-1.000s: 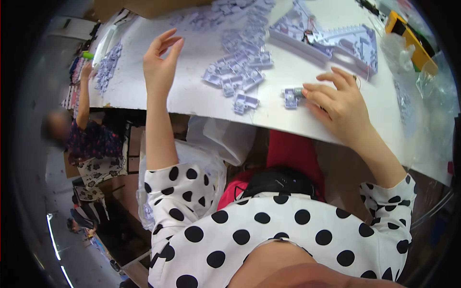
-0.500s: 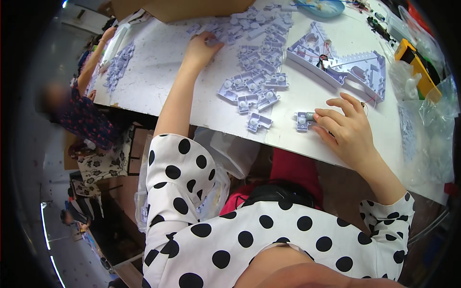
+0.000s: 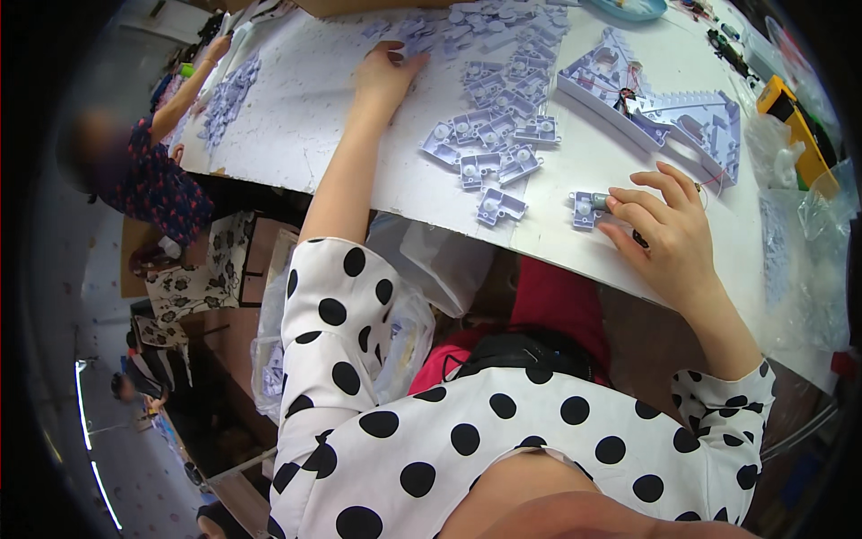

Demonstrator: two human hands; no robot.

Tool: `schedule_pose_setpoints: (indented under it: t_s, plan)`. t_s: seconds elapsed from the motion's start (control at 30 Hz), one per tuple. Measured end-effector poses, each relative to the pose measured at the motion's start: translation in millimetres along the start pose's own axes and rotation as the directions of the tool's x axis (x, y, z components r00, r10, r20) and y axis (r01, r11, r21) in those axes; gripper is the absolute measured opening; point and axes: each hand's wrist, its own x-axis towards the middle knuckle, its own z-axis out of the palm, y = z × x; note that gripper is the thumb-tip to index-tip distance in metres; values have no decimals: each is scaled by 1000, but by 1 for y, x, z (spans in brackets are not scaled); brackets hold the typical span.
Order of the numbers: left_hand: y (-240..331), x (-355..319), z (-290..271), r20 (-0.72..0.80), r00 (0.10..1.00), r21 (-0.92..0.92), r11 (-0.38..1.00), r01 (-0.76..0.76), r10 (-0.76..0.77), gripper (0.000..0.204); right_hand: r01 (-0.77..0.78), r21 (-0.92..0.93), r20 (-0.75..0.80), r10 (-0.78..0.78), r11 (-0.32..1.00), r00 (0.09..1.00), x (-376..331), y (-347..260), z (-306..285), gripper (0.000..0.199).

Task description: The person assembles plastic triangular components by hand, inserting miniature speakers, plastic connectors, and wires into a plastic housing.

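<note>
My left hand reaches to the near edge of a pile of small pale-lilac plastic pieces. Its fingers are bent, with the thumb apart and nothing visible between them. Near the table's front edge, my right hand has its fingertips at the end of a small grey motor. The motor lies at a little lilac plastic housing; whether it is seated inside I cannot tell. Under my right palm shows a small dark thing, partly hidden. A thin red wire runs beside that hand.
Several similar lilac housings spread between my hands. Beyond my right hand lies a large lilac toothed shell with wires inside. A blue dish, a yellow-black tool and clear plastic bags are farther right. Another person works at left.
The table has shifted slightly right and up in view. My left hand's thumb and fingers have parted a little. My right hand stays at the motor and housing.
</note>
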Motion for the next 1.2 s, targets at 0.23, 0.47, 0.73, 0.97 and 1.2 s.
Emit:
schedule_pose_setpoints:
  t_s: [0.23, 0.47, 0.73, 0.97, 1.2]
  plan:
    - [-36, -10, -19, 65, 986, -438, 883, 168, -155, 34, 0, 18, -10, 0, 1000, 1000, -2, -1, 0, 22]
    - [-47, -57, -98, 509, 774, -630, 449, 633, -377, 47, 19, 21, -9, -19, 1000, 1000, -1, 1, -2, 24]
    - [-37, -61, -110, 267, 915, 340, 859, -383, 303, 41, 43, -6, -54, -44, 999, 998, -3, 6, 3, 23]
    - [-49, -57, -104, 506, 794, 136, 879, -458, 336, 51, 56, -11, -66, -57, 998, 996, -6, 6, 4, 24]
    - [-58, -79, -106, 449, 883, -85, 990, -112, 138, 44, 60, 8, -85, -59, 998, 995, -3, 8, 8, 24]
